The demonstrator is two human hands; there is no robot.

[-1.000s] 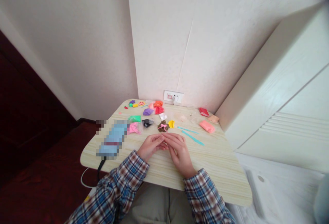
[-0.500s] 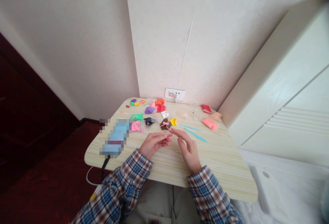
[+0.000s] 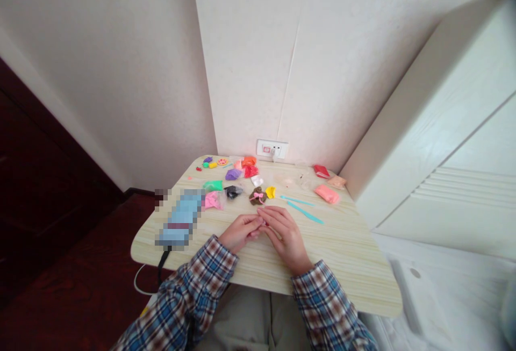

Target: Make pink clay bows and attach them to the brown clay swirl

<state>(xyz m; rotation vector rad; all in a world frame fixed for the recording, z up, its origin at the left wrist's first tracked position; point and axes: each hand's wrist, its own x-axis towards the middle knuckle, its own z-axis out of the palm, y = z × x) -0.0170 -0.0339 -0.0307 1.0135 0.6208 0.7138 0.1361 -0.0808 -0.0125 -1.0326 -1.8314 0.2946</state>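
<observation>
In the lower middle of the frame, the left hand (image 3: 239,231) and right hand (image 3: 284,235) meet over the counter (image 3: 342,265), thumbs and forefingers brought together at the tips. The grip is closed in at the fingertips of both hands; whether it pinches a scrap of clay is too small to tell. The brown figure (image 3: 253,200) with its pink bow (image 3: 258,196) lies just beyond the fingers, at the centre of the frame, beside the yellow piece (image 3: 270,193). This looks like fine fingertip shaping, and it would go best with light, even pressure, the left tips steadying while the right ones press, since soft clay probably dents easily. Keeping the knuckles clear of the figure would spare its bow. The blue knife (image 3: 305,213) and thin tool (image 3: 297,200), right of centre, lie near the right hand, within easy reach for finer marks.
</observation>
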